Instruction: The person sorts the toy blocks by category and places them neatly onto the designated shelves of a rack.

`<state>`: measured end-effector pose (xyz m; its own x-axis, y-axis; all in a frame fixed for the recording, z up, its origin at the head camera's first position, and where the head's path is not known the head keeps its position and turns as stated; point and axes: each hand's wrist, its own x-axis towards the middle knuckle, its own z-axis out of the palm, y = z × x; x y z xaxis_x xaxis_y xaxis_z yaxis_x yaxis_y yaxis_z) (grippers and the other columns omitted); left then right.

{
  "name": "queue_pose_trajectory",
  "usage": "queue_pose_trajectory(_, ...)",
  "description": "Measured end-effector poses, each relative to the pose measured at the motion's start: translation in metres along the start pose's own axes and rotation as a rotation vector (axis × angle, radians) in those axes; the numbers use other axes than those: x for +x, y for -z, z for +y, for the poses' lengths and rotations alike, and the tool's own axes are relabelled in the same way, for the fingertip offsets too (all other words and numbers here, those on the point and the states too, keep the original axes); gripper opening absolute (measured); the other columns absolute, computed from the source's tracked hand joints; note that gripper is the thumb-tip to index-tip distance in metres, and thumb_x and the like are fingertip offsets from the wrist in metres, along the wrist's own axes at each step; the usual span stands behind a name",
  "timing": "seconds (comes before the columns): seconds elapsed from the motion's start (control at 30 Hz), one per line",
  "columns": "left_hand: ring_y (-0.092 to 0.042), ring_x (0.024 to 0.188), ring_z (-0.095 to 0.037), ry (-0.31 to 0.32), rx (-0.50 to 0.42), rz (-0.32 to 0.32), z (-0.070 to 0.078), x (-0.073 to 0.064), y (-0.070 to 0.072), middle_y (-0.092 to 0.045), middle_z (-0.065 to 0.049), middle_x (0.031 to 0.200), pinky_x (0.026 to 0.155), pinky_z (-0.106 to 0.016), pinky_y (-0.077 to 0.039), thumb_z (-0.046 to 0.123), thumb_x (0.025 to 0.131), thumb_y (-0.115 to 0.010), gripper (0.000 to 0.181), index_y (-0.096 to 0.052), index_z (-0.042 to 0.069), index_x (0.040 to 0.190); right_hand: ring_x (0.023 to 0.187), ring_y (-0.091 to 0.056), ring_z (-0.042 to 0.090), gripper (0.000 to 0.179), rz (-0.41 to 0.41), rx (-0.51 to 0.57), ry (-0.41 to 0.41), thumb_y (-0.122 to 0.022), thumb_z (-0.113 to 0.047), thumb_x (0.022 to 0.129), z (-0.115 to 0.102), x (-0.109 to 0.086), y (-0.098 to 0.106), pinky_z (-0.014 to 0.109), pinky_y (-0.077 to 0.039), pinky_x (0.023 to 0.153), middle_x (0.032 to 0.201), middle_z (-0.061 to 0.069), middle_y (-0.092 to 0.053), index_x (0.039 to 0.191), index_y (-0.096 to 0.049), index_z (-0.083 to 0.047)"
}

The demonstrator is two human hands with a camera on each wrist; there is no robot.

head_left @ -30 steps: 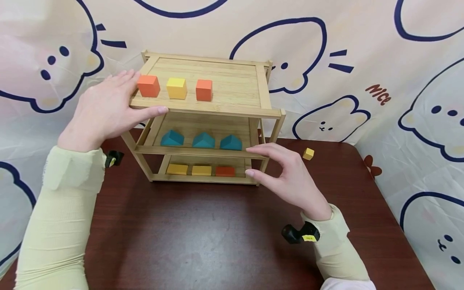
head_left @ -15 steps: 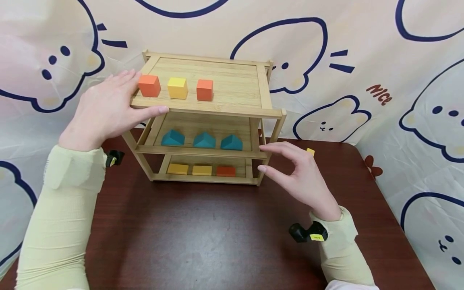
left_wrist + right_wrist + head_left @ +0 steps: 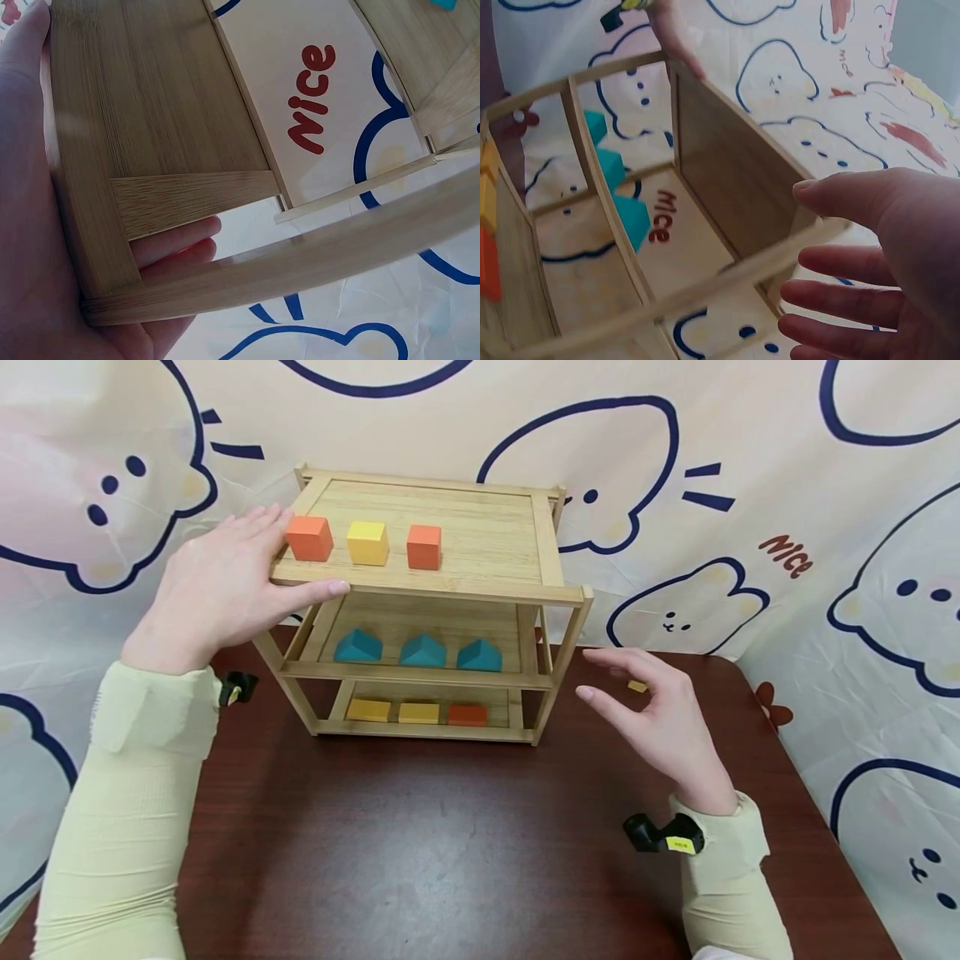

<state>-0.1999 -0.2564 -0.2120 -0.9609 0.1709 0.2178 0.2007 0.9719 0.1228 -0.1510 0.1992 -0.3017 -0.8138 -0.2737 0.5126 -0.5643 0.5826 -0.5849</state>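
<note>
A three-tier wooden shelf (image 3: pixel 480 589) stands on the table. My left hand (image 3: pixel 217 577) grips its top left corner, thumb along the front edge; in the left wrist view, fingertips (image 3: pixel 180 238) come round behind the corner post. Along the top board sit an orange cube (image 3: pixel 309 540), a yellow cube (image 3: pixel 367 544) and a red-orange cube (image 3: pixel 423 547). Off the shelf's right side, my right hand (image 3: pixel 667 718) hovers with fingers parted, holding nothing. Just behind its fingers lies a small yellow block (image 3: pixel 637 686), partly hidden.
Three teal triangular blocks (image 3: pixel 423 651) line the middle tier. On the bottom tier lie two flat yellow blocks (image 3: pixel 417 713) and a flat red-orange one (image 3: pixel 467 715). The dark brown table (image 3: pixel 420 843) backs onto a cartoon-printed cloth (image 3: pixel 420 427), which also borders its right side.
My right hand has moved rightward, from in front of the shelf's right post to beside the shelf, passing in front of the small yellow block. The left hand has stayed put.
</note>
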Motion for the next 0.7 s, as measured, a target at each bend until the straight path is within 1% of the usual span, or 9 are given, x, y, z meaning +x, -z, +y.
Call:
queue_pose_trajectory(0.13,-0.02,0.147,-0.049,-0.003,0.002,0.002,0.0,0.0,0.0,-0.018,-0.026,0.163,0.113,-0.067,-0.022,0.079,0.089,-0.048,0.109,-0.02,0.002,0.161,0.105,-0.061,0.012,0.039,0.016,-0.012,-0.043,-0.081,-0.024,0.09,0.009,-0.001,0.004,0.022,-0.046,0.085,0.122,-0.007,-0.07,0.128,-0.073,-0.02)
queue_pose_trajectory(0.27,-0.02,0.147,-0.049,-0.004,0.0,0.003,0.0,0.0,0.0,-0.018,-0.027,0.163,0.113,-0.066,-0.022,0.079,0.089,-0.049,0.109,-0.021,0.002,0.161,0.109,-0.063,0.016,0.039,0.028,-0.021,-0.093,-0.08,-0.026,0.091,0.018,-0.001,0.008,0.02,-0.046,0.087,0.121,-0.003,-0.07,0.128,-0.072,-0.019)
queue_pose_trajectory(0.37,-0.02,0.147,-0.049,-0.002,-0.002,0.003,0.001,0.0,0.0,-0.018,-0.027,0.163,0.113,-0.066,-0.022,0.079,0.089,-0.049,0.109,-0.021,0.002,0.161,0.112,-0.063,0.019,0.04,0.033,-0.037,-0.133,-0.079,-0.03,0.091,0.023,-0.001,0.01,0.024,-0.046,0.09,0.122,0.0,-0.07,0.129,-0.072,-0.019)
queue_pose_trajectory(0.43,-0.021,0.147,-0.049,-0.001,-0.004,0.003,0.001,0.0,0.0,-0.019,-0.027,0.162,0.113,-0.067,-0.023,0.079,0.089,-0.048,0.109,-0.022,0.002,0.161,0.112,-0.063,0.019,0.04,0.037,-0.051,-0.156,-0.079,-0.033,0.092,0.028,-0.001,0.012,0.028,-0.046,0.091,0.122,0.001,-0.07,0.129,-0.072,-0.019)
queue_pose_trajectory(0.6,-0.02,0.147,-0.049,0.002,-0.005,0.0,0.001,0.0,0.001,-0.018,-0.027,0.162,0.113,-0.067,-0.022,0.079,0.089,-0.048,0.109,-0.022,0.002,0.161,0.111,-0.063,0.021,0.043,0.048,-0.079,-0.19,-0.077,-0.037,0.093,0.041,-0.001,0.015,0.031,-0.045,0.088,0.123,0.003,-0.069,0.131,-0.071,-0.019)
queue_pose_trajectory(0.7,-0.02,0.147,-0.049,0.001,-0.007,0.001,0.001,0.0,0.0,-0.018,-0.027,0.163,0.113,-0.067,-0.022,0.079,0.089,-0.049,0.109,-0.021,0.002,0.161,0.113,-0.062,0.024,0.046,0.045,-0.086,-0.217,-0.075,-0.039,0.093,0.05,0.0,0.016,0.04,-0.046,0.093,0.124,0.004,-0.069,0.133,-0.069,-0.018)
